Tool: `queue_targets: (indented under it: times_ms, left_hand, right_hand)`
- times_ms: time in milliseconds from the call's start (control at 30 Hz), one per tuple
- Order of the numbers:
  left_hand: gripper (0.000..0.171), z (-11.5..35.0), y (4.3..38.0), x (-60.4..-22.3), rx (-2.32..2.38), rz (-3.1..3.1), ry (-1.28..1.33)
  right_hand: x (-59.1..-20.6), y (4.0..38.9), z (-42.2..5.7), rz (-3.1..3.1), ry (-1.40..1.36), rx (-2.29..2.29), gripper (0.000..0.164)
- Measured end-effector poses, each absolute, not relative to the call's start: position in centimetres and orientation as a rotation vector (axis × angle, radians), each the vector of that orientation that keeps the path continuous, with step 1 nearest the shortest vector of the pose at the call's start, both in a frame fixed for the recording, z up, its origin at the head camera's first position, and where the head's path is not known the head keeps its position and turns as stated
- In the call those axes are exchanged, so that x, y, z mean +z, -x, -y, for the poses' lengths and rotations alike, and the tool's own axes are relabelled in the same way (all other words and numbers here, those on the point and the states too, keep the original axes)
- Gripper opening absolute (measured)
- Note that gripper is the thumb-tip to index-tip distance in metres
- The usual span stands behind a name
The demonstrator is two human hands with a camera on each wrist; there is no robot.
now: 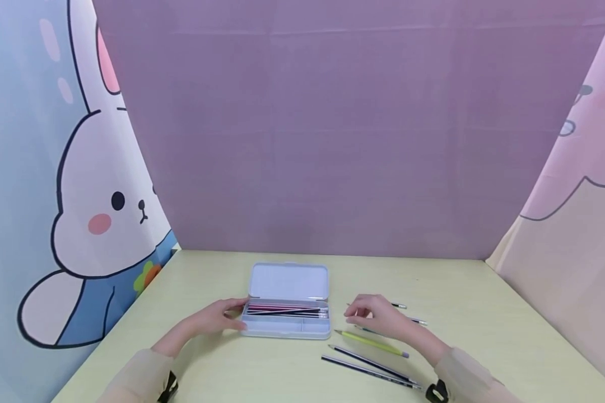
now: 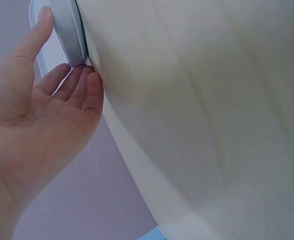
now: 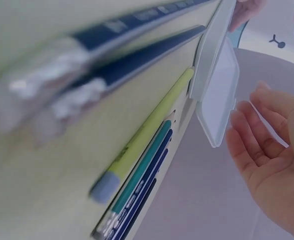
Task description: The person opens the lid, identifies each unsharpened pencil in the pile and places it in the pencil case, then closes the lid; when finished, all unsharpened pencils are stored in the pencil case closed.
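A pale grey pencil case point(image 1: 269, 324) stands with its lid point(image 1: 289, 281) raised. Several red and dark pencils point(image 1: 282, 308) lie in its rear compartment. My left hand point(image 1: 217, 317) grips the case's left end, thumb at the front and the other fingers round the end and back; in the left wrist view the thumb point(image 2: 44, 17) lies along the case's wall. My right hand point(image 1: 380, 316) is above loose pencils to the right of the case, fingers loosely bent, holding nothing. A yellow-green pencil point(image 1: 373, 342) and a teal pencil point(image 3: 142, 167) lie nearest below it.
Two dark pencils point(image 1: 373, 364) lie close together towards the front of the pale table point(image 1: 222, 380). More dark pencils, partly hidden by my right hand, lie farther back. A purple curtain point(image 1: 322, 140) closes off the back, with a printed rabbit sheet point(image 1: 91, 168) on the left.
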State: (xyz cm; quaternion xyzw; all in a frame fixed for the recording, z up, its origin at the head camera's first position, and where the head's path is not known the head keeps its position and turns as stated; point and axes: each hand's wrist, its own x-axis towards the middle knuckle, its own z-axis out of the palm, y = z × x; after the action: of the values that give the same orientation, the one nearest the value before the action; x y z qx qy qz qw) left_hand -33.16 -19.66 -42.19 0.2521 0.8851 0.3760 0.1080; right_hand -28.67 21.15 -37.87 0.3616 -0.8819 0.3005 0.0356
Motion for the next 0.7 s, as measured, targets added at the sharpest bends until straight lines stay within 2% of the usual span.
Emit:
queue_targets:
  times_ms: [700]
  left_hand:
    - [0.077,19.6,33.2,-42.2,1.109,-2.595,-0.739]
  right_hand:
    - [-38.5,23.8,-23.5,2.656,-1.200,0.937,0.016]
